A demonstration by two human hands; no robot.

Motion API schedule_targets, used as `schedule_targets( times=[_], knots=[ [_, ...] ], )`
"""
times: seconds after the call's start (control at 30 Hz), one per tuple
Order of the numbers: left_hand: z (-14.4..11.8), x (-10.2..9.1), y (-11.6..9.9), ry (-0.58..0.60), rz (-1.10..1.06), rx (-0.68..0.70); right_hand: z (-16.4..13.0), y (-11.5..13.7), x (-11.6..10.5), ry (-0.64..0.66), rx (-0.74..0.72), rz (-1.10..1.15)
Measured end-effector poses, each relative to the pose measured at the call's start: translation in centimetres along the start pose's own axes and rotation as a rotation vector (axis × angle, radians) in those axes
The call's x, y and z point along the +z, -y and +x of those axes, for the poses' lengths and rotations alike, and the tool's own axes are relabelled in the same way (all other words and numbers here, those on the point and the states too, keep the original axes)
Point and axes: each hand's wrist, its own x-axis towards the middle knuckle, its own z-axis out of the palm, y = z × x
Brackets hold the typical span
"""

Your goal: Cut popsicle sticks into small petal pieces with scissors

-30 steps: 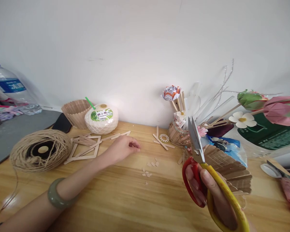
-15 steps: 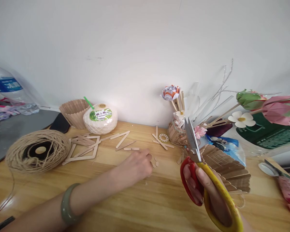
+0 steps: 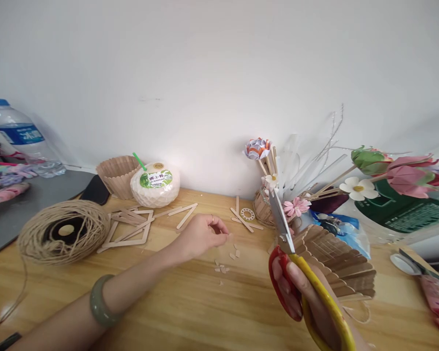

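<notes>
My right hand (image 3: 314,287) is closed around the scissors (image 3: 287,234), its fingers through the red and yellow handles. The blades point up and away and look closed together. My left hand (image 3: 201,236), with a ring and a green bangle (image 3: 101,301) on the wrist, hovers over the table. Its thumb and fingertips come together in a pinch; whether anything small is between them, I cannot make out. Just right of and below those fingertips lie small wood scraps (image 3: 222,268). Several craft sticks (image 3: 187,216) lie behind the hand, some partly hidden by it.
Twine (image 3: 64,231), a stick frame (image 3: 146,229), a pleated wooden cup (image 3: 119,176) and a white coconut (image 3: 156,185) stand left. Rightward are a stick-covered pot (image 3: 265,209) with paper flowers (image 3: 258,147), another pleated piece (image 3: 336,258) and a tape roll (image 3: 404,263). A wall rises behind.
My left hand has lifted and drawn back to the left, uncovering wood scraps. The scissors have shifted slightly left with my right hand. The view has tilted up a little.
</notes>
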Motion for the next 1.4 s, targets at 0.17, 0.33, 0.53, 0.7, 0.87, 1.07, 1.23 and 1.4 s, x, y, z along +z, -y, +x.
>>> schedule_targets(
  times=[0.17,0.33,0.53,0.7,0.87,1.07,1.23,1.4],
  knots=[
    [-0.6,0.1,-1.3,0.001,-0.319,-0.106,0.0,-0.2,0.4,0.065,0.064,-0.036],
    [-1.3,0.1,-2.2,0.026,-0.629,-0.148,0.1,-0.2,0.6,0.098,0.085,-0.066],
    [-1.8,0.1,-2.8,0.015,-0.748,-0.163,-0.1,0.1,0.8,0.119,0.084,-0.089],
    [-2.3,0.3,-3.6,-0.031,-0.889,-0.227,-0.3,0.3,1.1,0.162,0.025,-0.103],
    [-2.9,0.4,-4.4,-0.009,-1.006,-0.231,-0.1,0.7,1.5,0.229,-0.012,-0.234],
    [-3.4,0.8,-4.9,-0.02,-1.017,-0.225,-0.6,0.4,1.6,0.173,-0.053,-0.311],
    [-3.5,1.0,-4.8,-0.013,-1.048,-0.242,-0.7,0.1,1.7,0.195,-0.06,-0.316],
    [-3.5,1.0,-5.0,-0.021,-1.082,-0.289,-0.5,0.4,1.8,0.188,-0.067,-0.34]
  ],
)
